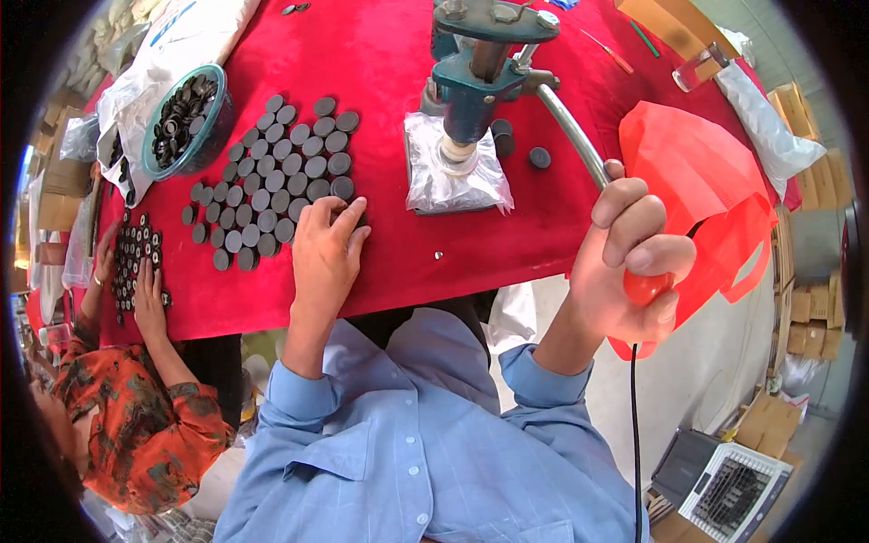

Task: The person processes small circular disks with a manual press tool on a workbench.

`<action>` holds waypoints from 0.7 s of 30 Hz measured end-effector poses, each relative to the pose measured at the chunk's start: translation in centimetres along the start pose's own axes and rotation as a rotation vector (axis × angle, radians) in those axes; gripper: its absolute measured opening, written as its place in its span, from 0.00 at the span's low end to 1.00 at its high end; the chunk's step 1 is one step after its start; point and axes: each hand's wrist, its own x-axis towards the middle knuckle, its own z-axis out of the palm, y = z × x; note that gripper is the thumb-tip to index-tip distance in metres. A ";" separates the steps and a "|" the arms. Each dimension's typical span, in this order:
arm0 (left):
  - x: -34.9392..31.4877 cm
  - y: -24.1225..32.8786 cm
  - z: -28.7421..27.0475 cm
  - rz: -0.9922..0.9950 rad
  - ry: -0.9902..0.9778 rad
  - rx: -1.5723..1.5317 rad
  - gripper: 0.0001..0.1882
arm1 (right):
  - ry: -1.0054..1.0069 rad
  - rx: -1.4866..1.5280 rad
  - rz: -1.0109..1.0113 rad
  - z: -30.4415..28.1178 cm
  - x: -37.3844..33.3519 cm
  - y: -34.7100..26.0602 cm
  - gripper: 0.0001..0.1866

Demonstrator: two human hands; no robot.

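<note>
Probably light and stiff, the dark-grey round discs [292,164] just beyond the left hand's [324,258] fingers — their grip unclear — suit rim pinching, while the right hand [625,258] clenches a rounded red knob [644,288].

The bare left hand [324,244] reaches forward with its back side up, and its bent fingers lean to the right. The bare right hand [625,249] is out to the side, its fingers curled around into a grip. The bare left forearm [308,342] and bare right forearm [563,346] poke out of rolled-up light blue cloth sleeves [545,378].
</note>
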 end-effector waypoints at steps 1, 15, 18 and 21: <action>-0.2 -0.1 0.1 0.009 0.003 -0.052 0.22 | -0.004 0.002 -0.002 -0.2 0.2 -0.1 0.22; 6.7 5.0 1.8 -0.066 0.044 -0.406 0.20 | -0.020 0.154 -0.055 -0.2 8.8 0.9 0.28; 7.0 5.2 2.6 -0.053 0.027 -0.454 0.17 | -0.069 0.181 0.047 -0.4 8.5 0.2 0.27; 7.2 5.5 3.0 -0.050 0.006 -0.466 0.17 | -0.073 0.190 0.034 -0.5 8.6 0.4 0.27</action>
